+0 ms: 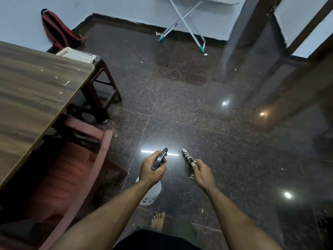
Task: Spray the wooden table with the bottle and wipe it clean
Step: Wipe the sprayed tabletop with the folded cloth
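The wooden table (32, 91) fills the left side, with small white scraps scattered on its top. My left hand (150, 170) grips the dark trigger head of a spray bottle (152, 193); the bottle's white body hangs below my wrist, over the floor. My right hand (202, 173) holds a striped cloth (187, 157), which sticks out forward past my fingers. Both hands are over the dark floor, to the right of the table and apart from it.
A reddish plastic chair (72, 168) stands tucked at the table's near edge. A dark stool (100, 91) with a white basket (76, 55) on it sits by the table's far corner. A folding rack (185, 24) stands at the back wall. My bare foot (158, 221) is below.
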